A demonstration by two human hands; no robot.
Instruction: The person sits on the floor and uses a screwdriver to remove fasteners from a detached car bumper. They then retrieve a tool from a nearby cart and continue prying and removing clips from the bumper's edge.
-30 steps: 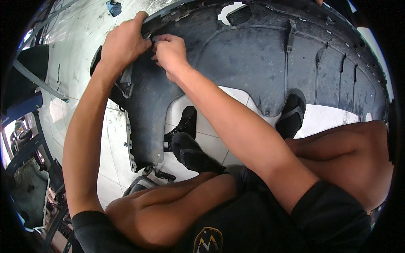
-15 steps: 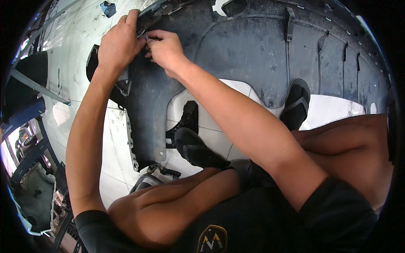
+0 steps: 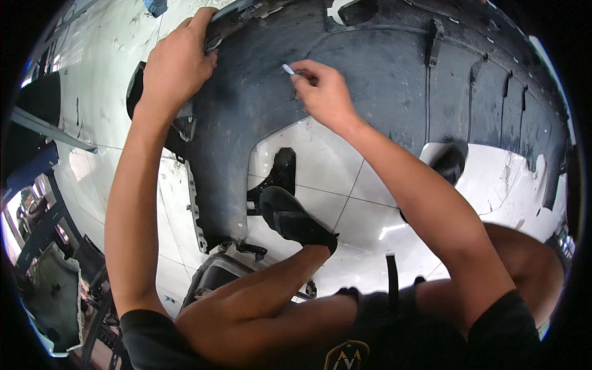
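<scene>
A large dark grey car bumper (image 3: 382,86) lies on the floor before me, its hollow inner face turned up. At its far left edge my left hand (image 3: 179,65) is closed round the rim, the fingertips partly hidden beyond it. My right hand (image 3: 327,95) is held over the left part of the inner face, apart from the left hand. Its thumb and fingers pinch a small, thin whitish piece (image 3: 288,69) whose tip sticks out to the left; its kind is too small to make out.
In the bumper's cut-out, a black bracket-like part (image 3: 283,169) lies on the white tiled floor beside my sandal (image 3: 283,213). A dark case-like box (image 3: 219,271) stands near my leg. To the left are a metal bar (image 3: 55,132) and another dark panel (image 3: 55,302); a crumpled blue thing (image 3: 156,7) lies far off.
My right hand has moved right and away from the rim, carrying the small whitish piece. The left hand stays on the rim. My legs have shifted, the right one moving outward.
</scene>
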